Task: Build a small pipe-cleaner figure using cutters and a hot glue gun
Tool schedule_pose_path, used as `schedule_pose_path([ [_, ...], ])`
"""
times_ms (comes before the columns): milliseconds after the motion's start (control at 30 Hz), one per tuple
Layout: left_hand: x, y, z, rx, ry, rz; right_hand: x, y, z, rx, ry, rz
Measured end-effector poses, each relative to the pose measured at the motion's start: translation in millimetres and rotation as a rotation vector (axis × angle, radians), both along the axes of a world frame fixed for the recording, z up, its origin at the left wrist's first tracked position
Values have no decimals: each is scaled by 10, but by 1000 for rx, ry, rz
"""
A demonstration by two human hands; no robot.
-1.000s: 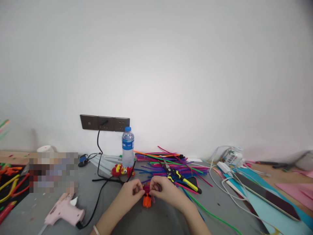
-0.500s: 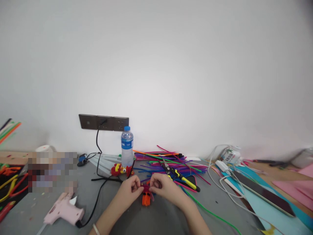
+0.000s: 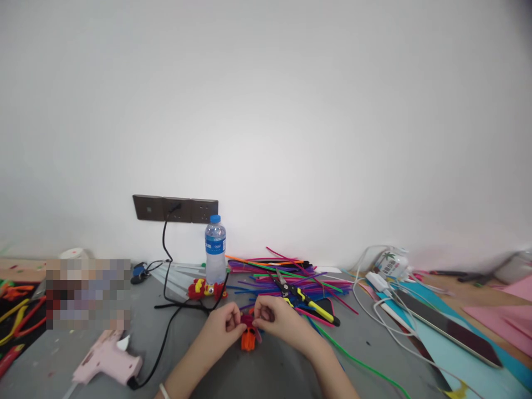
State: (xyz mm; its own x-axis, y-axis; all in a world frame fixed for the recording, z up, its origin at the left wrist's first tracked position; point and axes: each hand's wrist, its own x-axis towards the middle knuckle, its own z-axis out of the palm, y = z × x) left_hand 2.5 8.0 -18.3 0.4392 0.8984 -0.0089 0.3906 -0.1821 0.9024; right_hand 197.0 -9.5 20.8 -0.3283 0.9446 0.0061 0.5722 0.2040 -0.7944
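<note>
Low in the middle of the view, a small orange and magenta pipe-cleaner figure (image 3: pixel 248 339) sits between my two hands. My left hand (image 3: pixel 226 327) pinches its upper left side with thumb and fingertips. On the other side, my right hand (image 3: pixel 279 321) has its thumb and forefinger closed at the figure's upper right edge. The fingers hide part of the magenta top. Behind my left hand lies a red and yellow pipe-cleaner piece (image 3: pixel 203 289), at the foot of a water bottle (image 3: pixel 215 252). Yellow-and-black pliers (image 3: pixel 310 302) rest beyond my right hand.
A heap of coloured pipe cleaners (image 3: pixel 286 277) lies against the wall. At left is a pink glue gun (image 3: pixel 108 360), its black cord (image 3: pixel 160 354) running to the wall socket (image 3: pixel 177 209). To the right are a phone (image 3: pixel 449 330), white cables (image 3: pixel 386 327) and coloured paper (image 3: pixel 440 354).
My left hand has shifted slightly right and down at the figure. My right hand stays almost in place, and both keep their pinch. The view has moved very slightly.
</note>
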Motion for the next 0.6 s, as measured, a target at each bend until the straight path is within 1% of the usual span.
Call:
schedule_pose_path([
  [200,-13,2,34,28,-35,32,11,3,-8,7,5,-5],
  [433,10,-34,22,26,26,-7,22,14,-39,-17,-26,-12],
  [600,-4,-39,48,52,-12,13,20,31,-40,-8,-11,-8],
])
